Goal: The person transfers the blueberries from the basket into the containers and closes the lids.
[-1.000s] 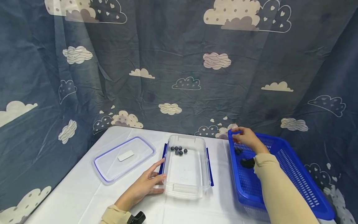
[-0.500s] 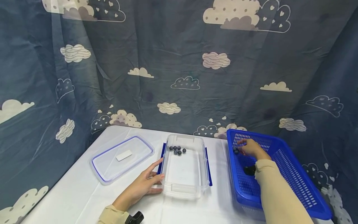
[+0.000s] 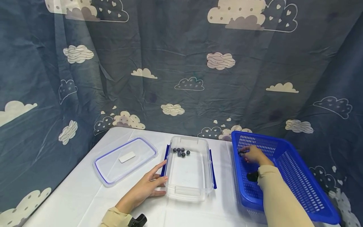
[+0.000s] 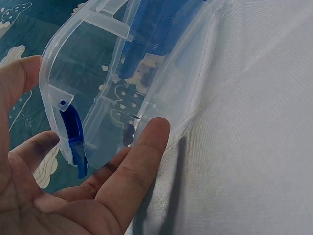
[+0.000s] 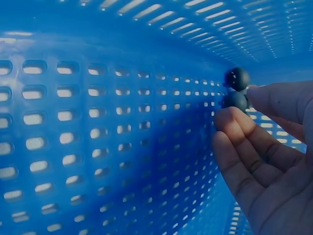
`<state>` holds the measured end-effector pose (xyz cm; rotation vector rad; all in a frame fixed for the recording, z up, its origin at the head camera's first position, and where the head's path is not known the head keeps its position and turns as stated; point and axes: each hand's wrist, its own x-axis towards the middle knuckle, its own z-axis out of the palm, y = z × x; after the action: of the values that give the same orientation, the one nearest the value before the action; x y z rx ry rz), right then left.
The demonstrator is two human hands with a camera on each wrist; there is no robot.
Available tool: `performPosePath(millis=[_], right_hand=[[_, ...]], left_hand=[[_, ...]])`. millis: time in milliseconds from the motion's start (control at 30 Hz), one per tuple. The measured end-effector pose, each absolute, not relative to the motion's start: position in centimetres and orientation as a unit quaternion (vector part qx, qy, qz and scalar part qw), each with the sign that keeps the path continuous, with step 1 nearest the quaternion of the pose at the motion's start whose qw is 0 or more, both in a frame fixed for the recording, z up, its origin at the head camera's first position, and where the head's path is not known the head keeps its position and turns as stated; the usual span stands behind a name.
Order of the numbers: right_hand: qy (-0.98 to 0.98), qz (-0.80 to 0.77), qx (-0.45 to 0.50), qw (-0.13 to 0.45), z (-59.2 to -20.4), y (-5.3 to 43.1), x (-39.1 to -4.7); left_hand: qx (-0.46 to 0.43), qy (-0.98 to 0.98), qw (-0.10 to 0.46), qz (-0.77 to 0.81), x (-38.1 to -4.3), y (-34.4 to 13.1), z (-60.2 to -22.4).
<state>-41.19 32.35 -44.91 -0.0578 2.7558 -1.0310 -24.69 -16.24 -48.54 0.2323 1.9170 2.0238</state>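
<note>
Since our right hand [image 3: 254,155] has dipped lower into the basket [image 3: 300,176] right of the box [image 3: 187,176], its balls [image 5: 238,78] are within reach; that grip is narrow, though we cannot tell if it holds one, while our left hand [image 3: 142,191], spread wide, touches the box

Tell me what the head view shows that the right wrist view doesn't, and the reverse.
Head view only: the left hand at the side of the clear container, the small balls inside it, the lid and the cloud-print backdrop.

Right wrist view only: the palm side of the right hand, with two dark balls distinct beside it.

Both: the right hand inside the blue basket.
</note>
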Motion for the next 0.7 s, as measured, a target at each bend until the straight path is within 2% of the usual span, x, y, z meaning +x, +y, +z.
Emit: performPosePath(millis=[700], right_hand=[[0.939,-0.333,0.002,0.088,-45.42,31.92,-41.26]], left_hand=[[0.083,0.679,0.167,0.71,-24.83,-16.21,-48.63]])
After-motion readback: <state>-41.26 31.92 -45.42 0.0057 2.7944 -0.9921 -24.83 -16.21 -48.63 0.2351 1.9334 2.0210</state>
